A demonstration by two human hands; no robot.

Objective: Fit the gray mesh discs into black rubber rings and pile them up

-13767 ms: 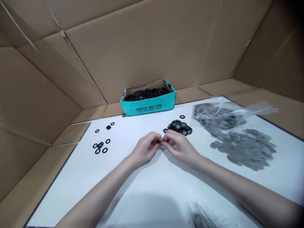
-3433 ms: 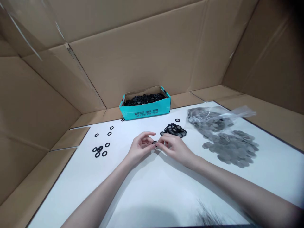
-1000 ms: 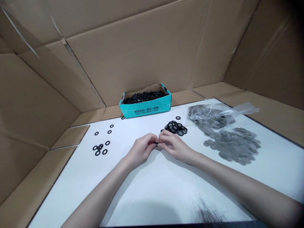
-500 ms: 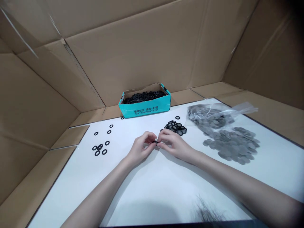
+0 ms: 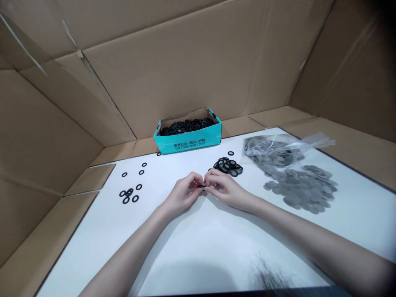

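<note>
My left hand (image 5: 186,191) and my right hand (image 5: 225,189) meet over the middle of the white tabletop, fingertips almost touching. Between them they pinch a small black ring (image 5: 201,187), mostly covered by the fingers; whether a disc sits inside it I cannot make out. Just behind my right hand lies a pile of black rings with grey mesh centres (image 5: 227,166). To the right spreads a heap of thin grey mesh discs (image 5: 309,189). Several black rings (image 5: 129,192) with open centres are scattered left of my left hand.
A turquoise box (image 5: 188,143) full of black rings stands at the back edge. Behind the disc heap lies a clear plastic bag (image 5: 278,150) with more grey discs. Cardboard walls (image 5: 192,70) enclose the white table (image 5: 182,255). One ring (image 5: 230,153) lies apart near the bag.
Both hands stay in the same place, with only slight finger movement around the black ring. The view has shifted very slightly.
</note>
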